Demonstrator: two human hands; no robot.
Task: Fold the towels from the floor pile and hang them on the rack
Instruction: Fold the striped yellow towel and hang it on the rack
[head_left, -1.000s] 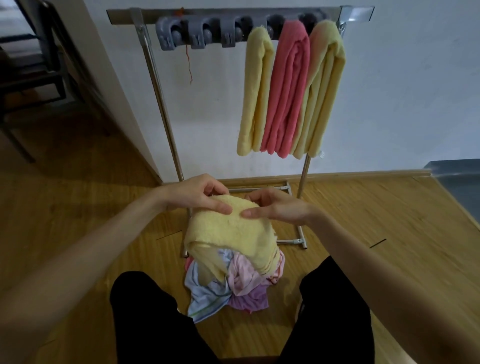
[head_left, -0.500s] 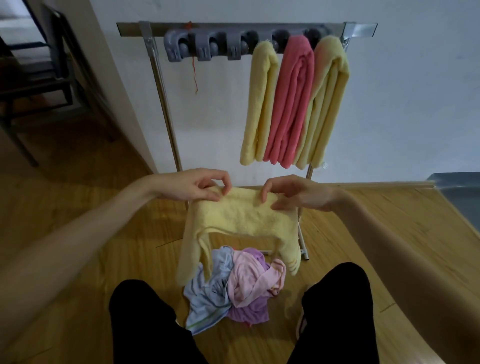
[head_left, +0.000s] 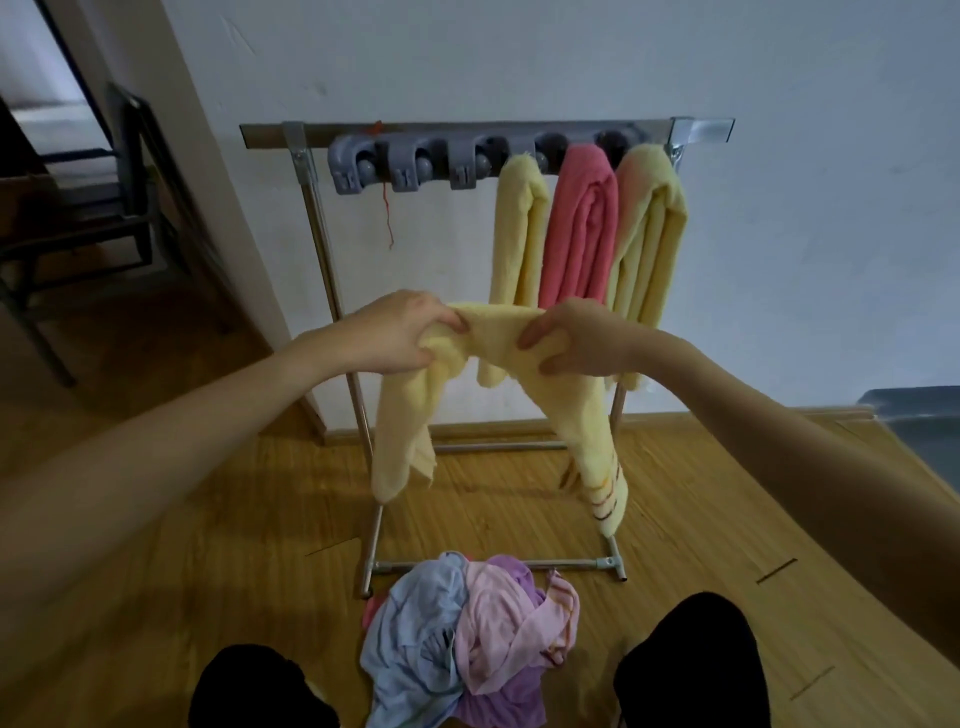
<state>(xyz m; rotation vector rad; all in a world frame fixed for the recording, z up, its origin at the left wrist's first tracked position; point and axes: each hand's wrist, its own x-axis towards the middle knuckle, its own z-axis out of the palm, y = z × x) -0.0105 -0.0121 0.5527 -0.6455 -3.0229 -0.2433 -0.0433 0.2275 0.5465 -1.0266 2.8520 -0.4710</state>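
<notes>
I hold a pale yellow towel (head_left: 582, 421) up in front of the rack, well above the floor. My left hand (head_left: 400, 338) grips its top edge on the left and my right hand (head_left: 576, 343) grips it on the right, the two close together. Both ends droop down; the right end shows thin stripes. The metal rack (head_left: 311, 208) stands against the wall with grey clips (head_left: 410, 161) along its bar. Three folded towels hang at its right: yellow (head_left: 519, 228), pink (head_left: 584, 223), yellow (head_left: 652, 234). The floor pile (head_left: 467, 639) of blue, pink and purple towels lies between my knees.
A dark chair (head_left: 119, 208) stands in the doorway at the left. A grey-blue object (head_left: 919, 431) sits by the wall at the right edge. Wooden floor (head_left: 208, 545) spreads around the rack's base bars (head_left: 498, 564). Three clips on the rack's left hold nothing.
I have lifted the yellow towel from just above the pile up to rack height. My view has risen and the towel's ends now hang free.
</notes>
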